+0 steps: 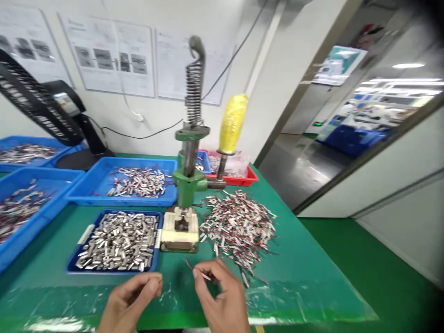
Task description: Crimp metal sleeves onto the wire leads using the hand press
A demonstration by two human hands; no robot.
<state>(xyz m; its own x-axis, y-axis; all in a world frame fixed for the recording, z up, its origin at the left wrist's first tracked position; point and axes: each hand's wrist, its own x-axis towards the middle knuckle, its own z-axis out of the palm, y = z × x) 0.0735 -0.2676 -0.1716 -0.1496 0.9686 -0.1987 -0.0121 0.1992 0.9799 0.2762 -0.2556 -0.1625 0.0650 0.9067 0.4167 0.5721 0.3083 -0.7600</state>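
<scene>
Low over the front of the green table, my right hand (222,293) pinches a small white part with red and dark wires (206,276) between thumb and fingers. My left hand (133,300) is closed, thumb against the fingertips; whatever it may hold is hidden. Just beyond the left hand, a dark blue tray (113,272) holds many small silver metal pieces (121,240). A green hand press (187,194) with a cream base (179,236) and a yellow-wrapped lever (233,124) stands ahead, between that tray and a loose pile of wired parts (241,226) on the right.
Blue trays (121,201) of wired parts stand at the left and back left. A red tray (252,176) sits behind the press. A black fan (88,125) is at the back left. The green table (312,286) ends at a slanted right edge. Papers hang on the wall.
</scene>
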